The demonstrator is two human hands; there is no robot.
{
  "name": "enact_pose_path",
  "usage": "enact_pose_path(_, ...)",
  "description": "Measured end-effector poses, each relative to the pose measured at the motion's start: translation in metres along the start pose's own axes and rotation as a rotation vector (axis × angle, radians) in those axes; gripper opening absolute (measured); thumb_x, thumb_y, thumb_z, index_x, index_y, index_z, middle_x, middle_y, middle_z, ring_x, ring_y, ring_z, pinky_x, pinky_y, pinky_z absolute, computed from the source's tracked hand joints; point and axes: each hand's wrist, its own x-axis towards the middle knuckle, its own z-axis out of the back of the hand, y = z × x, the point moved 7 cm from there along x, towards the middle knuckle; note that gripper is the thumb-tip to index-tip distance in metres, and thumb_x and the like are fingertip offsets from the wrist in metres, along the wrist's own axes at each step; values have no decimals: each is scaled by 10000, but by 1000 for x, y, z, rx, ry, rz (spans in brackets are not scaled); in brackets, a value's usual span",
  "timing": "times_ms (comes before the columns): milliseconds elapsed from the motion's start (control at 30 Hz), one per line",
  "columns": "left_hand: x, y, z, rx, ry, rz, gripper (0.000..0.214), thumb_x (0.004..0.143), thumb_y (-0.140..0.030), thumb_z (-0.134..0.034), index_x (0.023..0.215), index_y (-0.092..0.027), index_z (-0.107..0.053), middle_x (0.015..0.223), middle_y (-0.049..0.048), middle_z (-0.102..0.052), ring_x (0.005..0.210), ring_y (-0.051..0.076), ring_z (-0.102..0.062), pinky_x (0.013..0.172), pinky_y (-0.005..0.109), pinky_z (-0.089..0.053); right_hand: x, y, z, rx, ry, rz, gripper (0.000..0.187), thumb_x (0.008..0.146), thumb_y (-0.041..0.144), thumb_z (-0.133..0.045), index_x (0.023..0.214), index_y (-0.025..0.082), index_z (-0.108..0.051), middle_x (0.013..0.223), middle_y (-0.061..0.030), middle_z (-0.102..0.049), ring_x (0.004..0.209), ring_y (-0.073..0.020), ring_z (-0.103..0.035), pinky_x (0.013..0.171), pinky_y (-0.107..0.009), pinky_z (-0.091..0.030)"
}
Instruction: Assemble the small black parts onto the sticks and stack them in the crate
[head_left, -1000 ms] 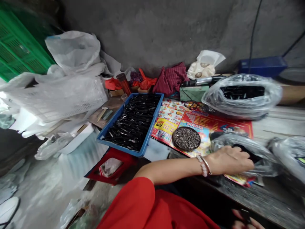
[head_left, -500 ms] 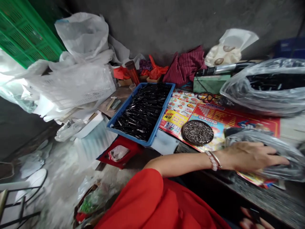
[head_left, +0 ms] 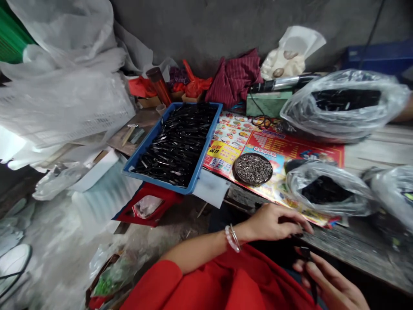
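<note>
My left hand [head_left: 274,221], with a bead bracelet and a bangle at the wrist, is over the bench's front edge, fingers curled with the tips together. Something small and dark may be between them; I cannot make it out. Lower right, my right hand [head_left: 334,280] grips a slim black piece [head_left: 312,275] with a squared upper end. The two hands are close but apart. Beyond them lies an open plastic bag [head_left: 361,200] of black parts. A round dish [head_left: 253,168] of small shiny metal pieces sits on a printed sheet [head_left: 226,148].
Left of the dish, a blue tray [head_left: 196,172] is full of slim black parts. A larger clear bag [head_left: 342,122] of black pieces stands behind, near a green box [head_left: 267,104]. Another bag [head_left: 396,193] is at right. A red stool [head_left: 158,211] stands beneath the tray.
My left hand has left the bag of black parts and moved back left, near my right hand. My right hand, holding the black piece, has come further into view. The view has shifted right.
</note>
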Motion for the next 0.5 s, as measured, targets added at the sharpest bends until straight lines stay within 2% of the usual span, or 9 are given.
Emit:
enact_pose_path(100,-10,2,6,-138,-30,86,170,772,-205,-653,890,-123,-743,762,32,-682,593,118,-588,652,246,-498,-3,10,-12,-56,-11,65,511,675,509,-847,1081,215,-744,853,-61,-753,648,-181,-635,582,-221,-547)
enact_pose_path(200,-15,0,6,-214,-4,199,129,711,-219,-682,799,-134,-723,692,12,-659,584,131,-601,630,254,-502,-7,26,-28,-91,22,199,434,744,503,-802,1050,197,-761,824,-54,-740,639,-157,-601,593,-218,-516)
enact_pose_path(333,-10,-8,12,-16,-27,209,99,695,-198,-677,752,-139,-731,728,35,-693,663,151,-616,643,243,-484,-9,47,-45,-57,65,296,433,787,513,-759,1042,163,-757,777,-65,-731,583,-138,-548,555,-240,-467)
enact_pose_path(500,2,-11,7,177,-9,177,91,708,-209,-664,725,-141,-722,654,26,-667,599,143,-576,580,233,-442,-11,60,-48,-10,79,316,500,764,562,-752,995,119,-748,750,-82,-726,536,-119,-501,524,-242,-435)
